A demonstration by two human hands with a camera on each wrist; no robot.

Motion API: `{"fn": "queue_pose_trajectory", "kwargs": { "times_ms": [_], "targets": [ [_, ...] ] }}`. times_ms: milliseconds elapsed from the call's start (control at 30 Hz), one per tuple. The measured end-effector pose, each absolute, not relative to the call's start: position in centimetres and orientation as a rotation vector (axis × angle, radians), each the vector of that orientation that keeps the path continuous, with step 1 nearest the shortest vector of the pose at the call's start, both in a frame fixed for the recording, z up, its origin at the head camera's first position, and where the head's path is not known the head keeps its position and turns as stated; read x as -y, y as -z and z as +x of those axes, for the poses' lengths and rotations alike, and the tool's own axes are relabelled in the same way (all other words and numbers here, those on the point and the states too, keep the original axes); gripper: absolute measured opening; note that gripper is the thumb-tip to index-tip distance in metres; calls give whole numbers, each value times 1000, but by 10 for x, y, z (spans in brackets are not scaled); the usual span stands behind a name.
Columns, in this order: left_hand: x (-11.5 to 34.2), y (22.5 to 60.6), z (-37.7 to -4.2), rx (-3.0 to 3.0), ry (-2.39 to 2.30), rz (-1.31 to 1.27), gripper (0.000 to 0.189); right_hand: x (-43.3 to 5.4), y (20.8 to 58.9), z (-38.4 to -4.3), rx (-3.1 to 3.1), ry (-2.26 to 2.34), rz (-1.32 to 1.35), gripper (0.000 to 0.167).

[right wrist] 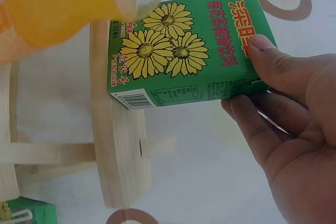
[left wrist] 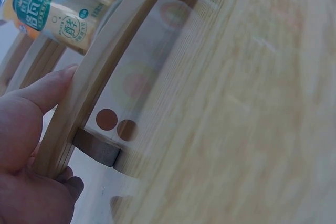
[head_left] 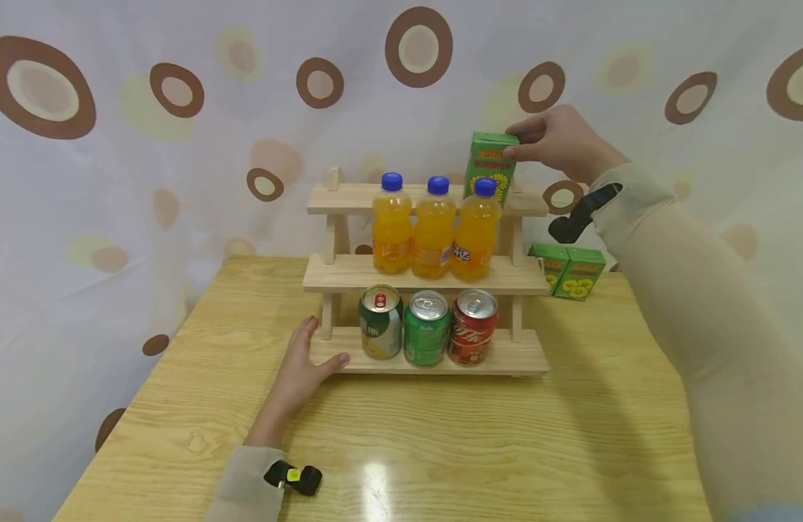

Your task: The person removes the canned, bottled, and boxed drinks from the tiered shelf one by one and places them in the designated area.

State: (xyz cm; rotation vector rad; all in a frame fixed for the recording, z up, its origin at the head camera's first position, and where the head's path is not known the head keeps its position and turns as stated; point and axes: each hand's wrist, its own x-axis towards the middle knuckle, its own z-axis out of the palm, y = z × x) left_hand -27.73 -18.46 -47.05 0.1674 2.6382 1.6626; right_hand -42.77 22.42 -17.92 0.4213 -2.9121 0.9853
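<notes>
A green drink carton (head_left: 489, 163) with yellow flowers stands on the right part of the top tier of a wooden stepped rack (head_left: 355, 272). My right hand (head_left: 558, 143) pinches its upper end between thumb and fingers; in the right wrist view the carton (right wrist: 184, 51) has its base at the tier's board. With thumb above and fingers curled round the far side, my left hand (head_left: 303, 370) grips the left end of the bottom tier. The board's end (left wrist: 79, 98) shows in the left wrist view, close to a green and cream can (left wrist: 68, 14).
Orange drink bottles (head_left: 434, 232) with blue caps fill the middle tier's centre and right, just in front of the carton. Three cans (head_left: 427, 330) stand on the bottom tier. Two more green cartons (head_left: 574, 274) stand on the wooden table (head_left: 388, 435), right of the rack.
</notes>
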Motion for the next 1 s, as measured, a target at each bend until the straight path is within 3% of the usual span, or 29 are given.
{"fn": "queue_pose_trajectory", "kwargs": {
  "times_ms": [1000],
  "targets": [
    [194, 476, -282, -2650, -1644, 157, 99, -316, 195, -400, 2826, -1150, 194, 73]
  ]
}}
